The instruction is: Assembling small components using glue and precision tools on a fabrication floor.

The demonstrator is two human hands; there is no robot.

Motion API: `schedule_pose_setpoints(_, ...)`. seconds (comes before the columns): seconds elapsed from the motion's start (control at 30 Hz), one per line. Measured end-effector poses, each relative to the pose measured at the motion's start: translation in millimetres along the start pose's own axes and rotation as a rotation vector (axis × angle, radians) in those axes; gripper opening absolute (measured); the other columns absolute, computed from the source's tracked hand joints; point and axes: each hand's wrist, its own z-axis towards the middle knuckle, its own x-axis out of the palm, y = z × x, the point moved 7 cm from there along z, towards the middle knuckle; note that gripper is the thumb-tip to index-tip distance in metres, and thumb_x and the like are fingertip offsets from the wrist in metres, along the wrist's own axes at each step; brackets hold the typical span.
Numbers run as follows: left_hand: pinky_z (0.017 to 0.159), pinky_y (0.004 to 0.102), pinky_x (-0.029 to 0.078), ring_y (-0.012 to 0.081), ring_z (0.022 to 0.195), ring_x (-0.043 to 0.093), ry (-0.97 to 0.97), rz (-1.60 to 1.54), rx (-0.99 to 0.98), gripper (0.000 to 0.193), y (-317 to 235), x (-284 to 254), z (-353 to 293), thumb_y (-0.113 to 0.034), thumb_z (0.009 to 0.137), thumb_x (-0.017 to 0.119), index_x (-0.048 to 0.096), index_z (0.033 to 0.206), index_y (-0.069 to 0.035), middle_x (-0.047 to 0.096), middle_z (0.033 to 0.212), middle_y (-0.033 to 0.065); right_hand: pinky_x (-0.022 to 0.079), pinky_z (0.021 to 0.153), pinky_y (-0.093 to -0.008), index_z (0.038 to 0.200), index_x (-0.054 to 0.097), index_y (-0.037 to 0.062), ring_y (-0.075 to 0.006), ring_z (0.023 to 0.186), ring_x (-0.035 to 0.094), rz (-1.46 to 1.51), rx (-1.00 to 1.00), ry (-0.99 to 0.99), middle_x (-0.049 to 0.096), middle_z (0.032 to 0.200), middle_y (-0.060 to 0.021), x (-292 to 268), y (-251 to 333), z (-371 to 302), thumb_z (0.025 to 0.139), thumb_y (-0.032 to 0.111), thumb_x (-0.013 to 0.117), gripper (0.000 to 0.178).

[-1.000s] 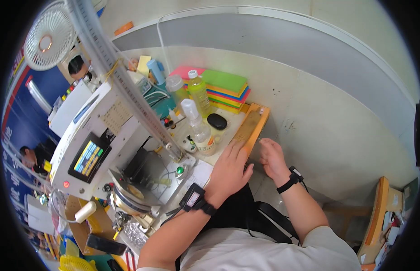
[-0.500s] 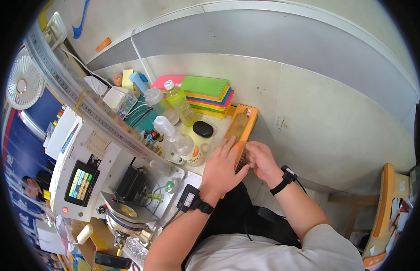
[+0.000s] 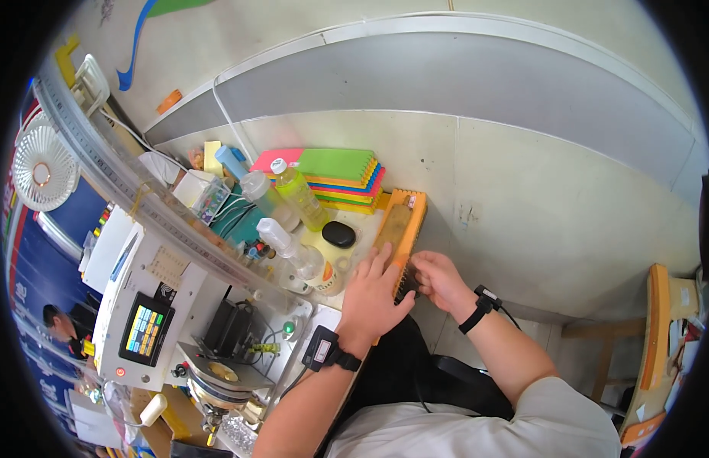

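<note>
A long orange board [image 3: 417, 219] with toothed edges and a brownish strip along its top lies at the near right end of the bench. My left hand [image 3: 367, 299] rests on its near part, fingers stretched out and thumb apart. Close against the board's right toothed side is my right hand [image 3: 440, 279], its fingers curled into a pinch. Anything between those fingertips is too small or hidden to make out. Each wrist wears a black strap with a small device.
Beyond the board sits a stack of coloured toothed boards [image 3: 335, 164]. Left of my hands stand a clear pump bottle [image 3: 305, 263], a yellow-green bottle [image 3: 302, 200] and a black oval case [image 3: 339, 234]. A machine with a screen [image 3: 146, 328] fills the left; a wooden chair [image 3: 656, 328] stands right.
The view has shifted, so the bench and board sit slightly lower in it. My right hand stays pinched beside the board; my left hand still lies on it.
</note>
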Motion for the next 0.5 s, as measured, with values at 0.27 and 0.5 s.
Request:
schedule_pose_setpoints(0.27, 0.121, 0.0495, 0.035, 0.0426, 0.147, 0.042, -0.077, -0.046, 0.002, 0.062, 5.0, -1.8, -6.3, -0.038, 0.092, 0.069, 0.057, 0.133, 0.006, 0.046, 0.160, 0.0229, 0.045, 0.069, -0.0348, 0.105, 0.067, 0.0058, -0.0208, 0.075, 0.058, -0.896, -1.012, -0.375, 0.057, 0.081, -0.0026, 16.4, 61.6, -23.1, 0.096, 0.009, 0.070, 0.010)
schedule_pose_setpoints(0.5, 0.122, 0.0477, 0.035, 0.0414, 0.147, 0.042, -0.073, -0.073, -0.011, 0.063, 4.4, -3.7, -7.5, -0.039, 0.092, 0.068, 0.056, 0.132, 0.007, 0.047, 0.159, 0.0222, 0.044, 0.078, -0.0410, 0.102, 0.067, 0.0080, -0.0273, 0.083, 0.061, -1.255, -1.090, -0.329, 0.061, 0.086, -0.0062, 38.9, 65.0, -25.9, 0.090, 0.005, 0.071, 0.012)
